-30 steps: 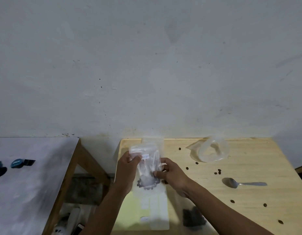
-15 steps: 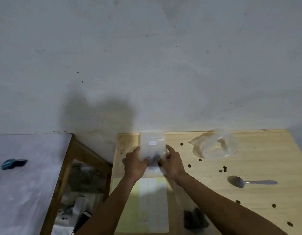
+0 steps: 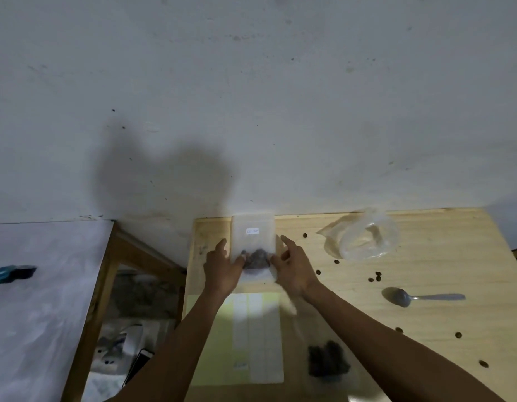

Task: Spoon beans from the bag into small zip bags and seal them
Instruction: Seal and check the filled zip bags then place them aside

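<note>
A small zip bag (image 3: pixel 252 242) with a white label and a clump of dark beans at its lower end lies flat at the far left of the wooden table (image 3: pixel 439 256). My left hand (image 3: pixel 222 271) rests at its left edge with the thumb touching the bag. My right hand (image 3: pixel 295 268) mirrors it at the right edge, fingers straight. The large clear bean bag (image 3: pixel 364 239) lies crumpled and open to the right. A metal spoon (image 3: pixel 402 297) lies on the table further right, apart from both hands.
A second small bag with beans (image 3: pixel 326 361) lies near my right forearm. Empty zip bags on a yellow sheet (image 3: pixel 251 338) lie between my arms. Loose beans (image 3: pixel 374 277) are scattered across the wood. A white table with a blue object (image 3: pixel 8 274) stands left, across a gap.
Both hands carried the small bag from mid-air toward the wall and laid it flat on the table. Their grip loosened to thumbs and straight fingers at its sides.
</note>
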The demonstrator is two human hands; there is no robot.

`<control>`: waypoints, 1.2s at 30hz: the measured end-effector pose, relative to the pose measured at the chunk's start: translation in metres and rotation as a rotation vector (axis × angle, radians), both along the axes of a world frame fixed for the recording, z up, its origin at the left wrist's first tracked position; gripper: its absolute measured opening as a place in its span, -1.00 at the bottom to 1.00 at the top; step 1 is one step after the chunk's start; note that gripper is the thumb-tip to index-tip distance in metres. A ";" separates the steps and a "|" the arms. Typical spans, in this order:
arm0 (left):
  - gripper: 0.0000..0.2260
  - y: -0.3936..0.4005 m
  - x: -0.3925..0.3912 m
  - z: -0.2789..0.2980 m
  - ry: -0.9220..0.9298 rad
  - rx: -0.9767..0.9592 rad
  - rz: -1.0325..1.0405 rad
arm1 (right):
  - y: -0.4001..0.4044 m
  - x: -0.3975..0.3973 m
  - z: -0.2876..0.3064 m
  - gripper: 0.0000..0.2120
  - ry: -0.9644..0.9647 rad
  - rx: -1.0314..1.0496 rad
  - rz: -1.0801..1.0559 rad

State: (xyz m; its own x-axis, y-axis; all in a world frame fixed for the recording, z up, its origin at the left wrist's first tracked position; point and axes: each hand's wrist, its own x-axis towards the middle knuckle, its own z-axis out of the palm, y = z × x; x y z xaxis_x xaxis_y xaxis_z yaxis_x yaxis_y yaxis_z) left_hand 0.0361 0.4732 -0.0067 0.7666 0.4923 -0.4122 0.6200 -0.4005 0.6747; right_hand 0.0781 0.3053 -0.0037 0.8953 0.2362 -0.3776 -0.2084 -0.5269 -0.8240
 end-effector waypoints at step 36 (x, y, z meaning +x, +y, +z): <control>-0.93 -0.014 -0.103 0.048 -0.322 -0.638 0.169 | -0.023 -0.086 0.062 -0.83 0.254 0.384 -0.128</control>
